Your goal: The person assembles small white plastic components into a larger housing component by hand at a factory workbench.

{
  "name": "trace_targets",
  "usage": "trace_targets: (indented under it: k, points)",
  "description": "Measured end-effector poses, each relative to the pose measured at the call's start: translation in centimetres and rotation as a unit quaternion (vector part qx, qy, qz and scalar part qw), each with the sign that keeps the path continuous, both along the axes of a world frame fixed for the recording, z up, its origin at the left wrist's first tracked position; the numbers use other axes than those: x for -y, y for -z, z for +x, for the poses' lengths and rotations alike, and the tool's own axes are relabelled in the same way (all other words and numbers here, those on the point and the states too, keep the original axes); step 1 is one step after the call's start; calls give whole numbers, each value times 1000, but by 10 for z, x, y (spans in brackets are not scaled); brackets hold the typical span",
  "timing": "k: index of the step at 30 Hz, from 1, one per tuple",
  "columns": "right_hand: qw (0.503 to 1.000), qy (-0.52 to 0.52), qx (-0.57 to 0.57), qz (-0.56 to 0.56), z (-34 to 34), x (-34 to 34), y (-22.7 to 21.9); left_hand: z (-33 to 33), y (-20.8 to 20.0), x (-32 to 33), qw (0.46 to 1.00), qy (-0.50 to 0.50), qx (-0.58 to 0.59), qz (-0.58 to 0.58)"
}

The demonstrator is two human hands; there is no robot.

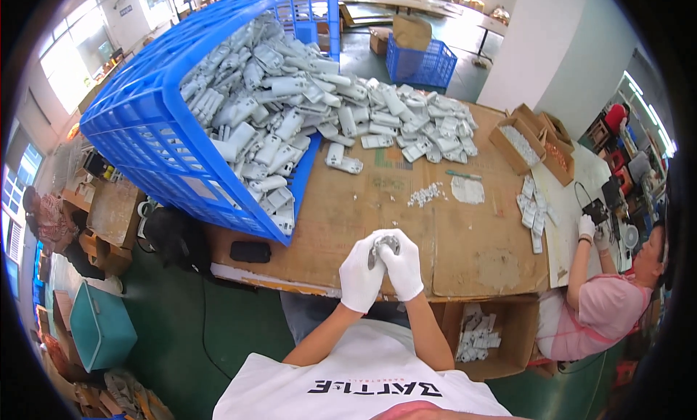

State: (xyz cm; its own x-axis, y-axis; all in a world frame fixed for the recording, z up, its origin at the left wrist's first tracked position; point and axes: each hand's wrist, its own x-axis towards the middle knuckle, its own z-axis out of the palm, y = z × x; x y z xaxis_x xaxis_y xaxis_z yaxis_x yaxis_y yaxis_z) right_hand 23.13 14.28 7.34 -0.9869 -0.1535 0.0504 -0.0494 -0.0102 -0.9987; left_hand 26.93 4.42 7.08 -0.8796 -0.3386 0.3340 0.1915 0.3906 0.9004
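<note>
Both hands wear white gloves and meet at the table's near edge. My left hand and my right hand are closed around a small white and grey plastic housing, mostly hidden by the fingers. Beyond them, a small heap of tiny white pieces lies on the cardboard-covered table. To its right are a white sheet-like patch and a slim teal-handled tool. A big pile of white plastic housings spills from the tipped blue crate.
Finished-looking white housings lie stacked at the table's right. Below, an open cardboard box holds more. A black phone rests at the front left. A person in pink works at the right bench, near boxes of small parts.
</note>
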Motion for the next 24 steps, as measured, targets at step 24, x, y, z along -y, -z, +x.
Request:
trace_targets:
  k: [24]
  points:
    - [999, 37, -19, 6, 12, 3, -12, 10, 5, -10, 998, -34, -49, -18]
